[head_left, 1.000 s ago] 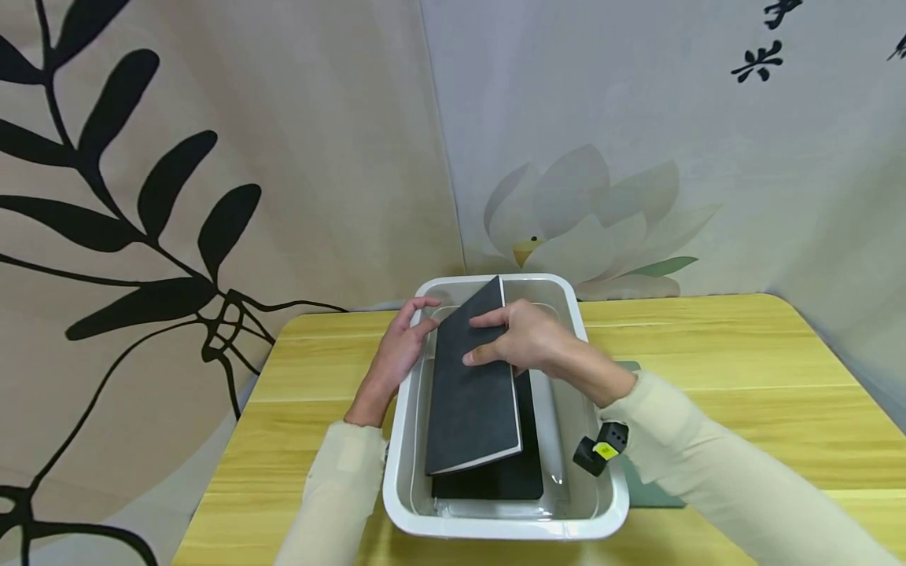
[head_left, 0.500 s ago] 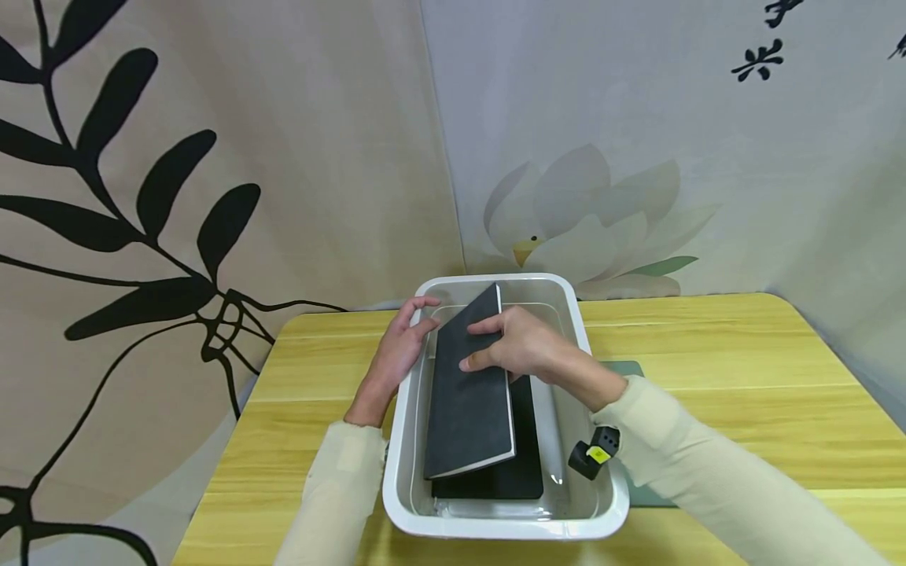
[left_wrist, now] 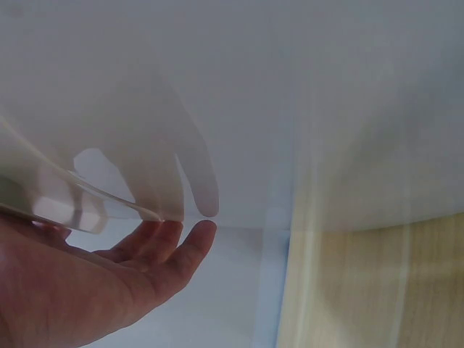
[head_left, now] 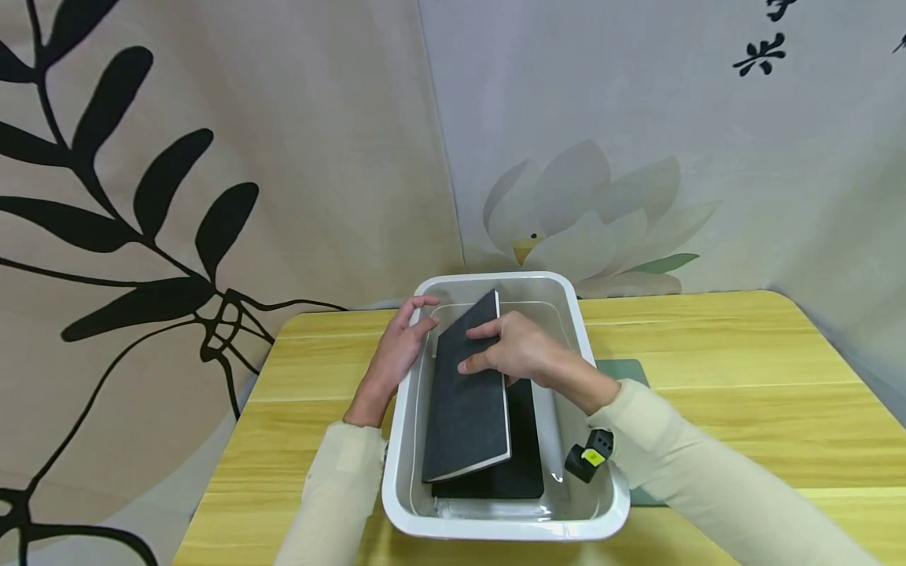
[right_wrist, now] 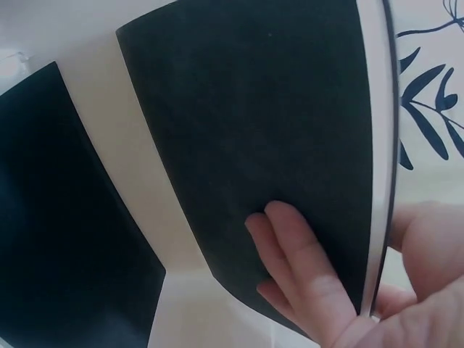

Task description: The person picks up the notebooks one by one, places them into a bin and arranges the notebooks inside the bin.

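Observation:
A dark grey notebook (head_left: 463, 420) with pale page edges leans at a tilt inside the white plastic tub (head_left: 506, 529). My right hand (head_left: 524, 350) grips it by its right long edge, thumb and index finger on the upper cover. The right wrist view has other fingers (right_wrist: 304, 257) of this hand lying against the opposite cover. Below, a second black notebook (head_left: 525, 472) rests flat in the tub, partly covered by the tilted one. My left hand (head_left: 392, 358) holds the tub's left rim, with fingers (left_wrist: 196, 246) on the outer wall in the left wrist view.
The tub stands on a yellow wood-grain table (head_left: 743, 409). A grey-green flat item (head_left: 626, 369) lies right of the tub, partly under my right forearm. Printed fabric (head_left: 340, 157) hangs behind the table.
My right hand and the dark grey notebook have shifted slightly left and toward me, lower into the tub. My left hand stays on the rim.

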The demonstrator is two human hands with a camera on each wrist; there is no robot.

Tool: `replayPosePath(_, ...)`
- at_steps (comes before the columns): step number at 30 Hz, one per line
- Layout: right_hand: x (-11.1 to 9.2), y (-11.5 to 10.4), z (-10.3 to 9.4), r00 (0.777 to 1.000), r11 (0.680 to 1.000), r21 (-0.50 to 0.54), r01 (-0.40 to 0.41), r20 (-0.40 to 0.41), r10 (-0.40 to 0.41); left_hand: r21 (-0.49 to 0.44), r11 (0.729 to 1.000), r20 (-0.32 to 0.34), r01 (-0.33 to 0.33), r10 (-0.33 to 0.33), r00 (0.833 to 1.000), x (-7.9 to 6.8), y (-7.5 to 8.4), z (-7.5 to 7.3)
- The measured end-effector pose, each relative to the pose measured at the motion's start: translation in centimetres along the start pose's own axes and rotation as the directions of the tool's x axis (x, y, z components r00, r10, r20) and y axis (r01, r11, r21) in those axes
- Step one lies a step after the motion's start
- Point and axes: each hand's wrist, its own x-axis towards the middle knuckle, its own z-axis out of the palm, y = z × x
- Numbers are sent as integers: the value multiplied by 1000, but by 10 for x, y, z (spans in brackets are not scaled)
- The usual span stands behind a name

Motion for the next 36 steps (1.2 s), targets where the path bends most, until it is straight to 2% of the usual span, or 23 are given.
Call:
replayPosePath(17, 1, 5, 7, 999, 998, 57, 25, 40, -28, -4, 1000, -8, 18, -18, 1000, 0, 1, 1)
replayPosePath(36, 4, 8, 10, 999, 999, 41, 31, 42, -33, 3, 999, -2, 35, -35, 999, 2, 0, 1)
